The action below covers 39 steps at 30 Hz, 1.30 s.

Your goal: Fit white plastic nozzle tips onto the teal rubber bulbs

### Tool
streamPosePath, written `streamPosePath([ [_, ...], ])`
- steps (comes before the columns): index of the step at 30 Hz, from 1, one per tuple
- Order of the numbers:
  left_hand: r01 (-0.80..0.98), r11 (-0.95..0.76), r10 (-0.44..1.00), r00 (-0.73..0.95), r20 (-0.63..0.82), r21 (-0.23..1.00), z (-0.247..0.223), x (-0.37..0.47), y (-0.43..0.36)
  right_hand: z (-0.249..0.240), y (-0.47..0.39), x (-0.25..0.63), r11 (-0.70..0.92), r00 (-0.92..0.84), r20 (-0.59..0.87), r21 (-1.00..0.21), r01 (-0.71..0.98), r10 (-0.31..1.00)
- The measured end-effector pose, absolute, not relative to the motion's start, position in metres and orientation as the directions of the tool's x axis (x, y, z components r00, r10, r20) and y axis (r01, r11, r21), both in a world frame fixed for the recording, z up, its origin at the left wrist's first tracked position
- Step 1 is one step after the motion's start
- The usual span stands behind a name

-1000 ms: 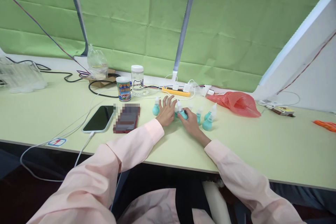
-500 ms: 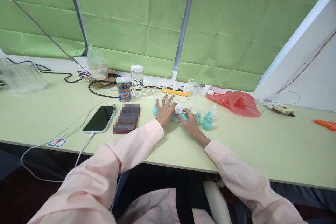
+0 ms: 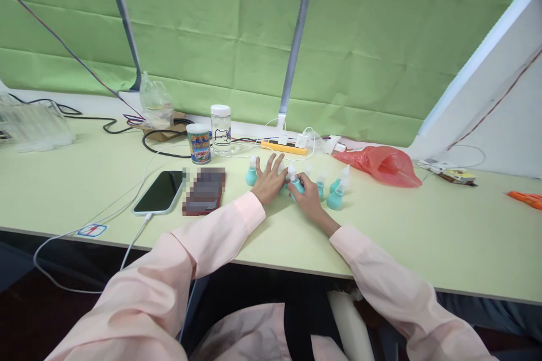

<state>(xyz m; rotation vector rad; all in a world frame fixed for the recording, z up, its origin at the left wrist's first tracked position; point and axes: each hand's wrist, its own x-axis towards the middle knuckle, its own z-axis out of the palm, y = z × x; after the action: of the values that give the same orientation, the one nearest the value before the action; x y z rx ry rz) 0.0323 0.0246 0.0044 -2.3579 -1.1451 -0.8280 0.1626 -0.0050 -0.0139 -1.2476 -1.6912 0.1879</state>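
Over the surface (image 3: 402,237) | right hand (image 3: 308,194) grasps teal bulb (image 3: 298,185), probably leaving its nozzle (image 3: 292,171) free | left hand (image 3: 270,183) fanned beside, grip unclear

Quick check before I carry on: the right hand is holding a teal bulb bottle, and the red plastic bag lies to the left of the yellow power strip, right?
Not quite: the head view shows the red plastic bag to the right of the yellow power strip. The right hand is holding a teal bulb bottle.
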Motion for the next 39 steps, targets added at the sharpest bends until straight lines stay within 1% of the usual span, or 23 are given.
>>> streamPosePath([
  [4,0.793,-0.597,0.549,0.513,0.660,-0.119,0.0017,0.0331,0.0265,-0.0142,-0.0047,0.1631,0.457,0.021,0.614,-0.609,0.648,0.789],
  [13,0.805,-0.586,0.597,0.508,0.621,-0.096,0.0034,0.0323,0.0235,-0.0136,-0.0037,0.1632,0.459,0.025,0.620,-0.607,0.649,0.784],
  [23,0.796,-0.596,0.615,0.534,0.580,-0.101,0.0061,0.0311,0.0192,-0.0132,-0.0037,0.1634,0.447,0.050,0.633,-0.598,0.665,0.773],
  [33,0.790,-0.608,0.614,0.532,0.583,-0.081,0.0036,0.0310,0.0241,-0.0138,-0.0030,0.1640,0.406,0.078,0.567,-0.673,0.619,0.820],
  [36,0.791,-0.608,0.619,0.526,0.584,-0.069,0.0036,0.0314,0.0246,-0.0132,-0.0031,0.1641,0.401,0.079,0.570,-0.663,0.632,0.818],
  [39,0.789,-0.612,0.617,0.519,0.591,-0.053,0.0044,0.0318,0.0243,-0.0121,-0.0029,0.1643,0.428,0.066,0.608,-0.627,0.651,0.791],
])
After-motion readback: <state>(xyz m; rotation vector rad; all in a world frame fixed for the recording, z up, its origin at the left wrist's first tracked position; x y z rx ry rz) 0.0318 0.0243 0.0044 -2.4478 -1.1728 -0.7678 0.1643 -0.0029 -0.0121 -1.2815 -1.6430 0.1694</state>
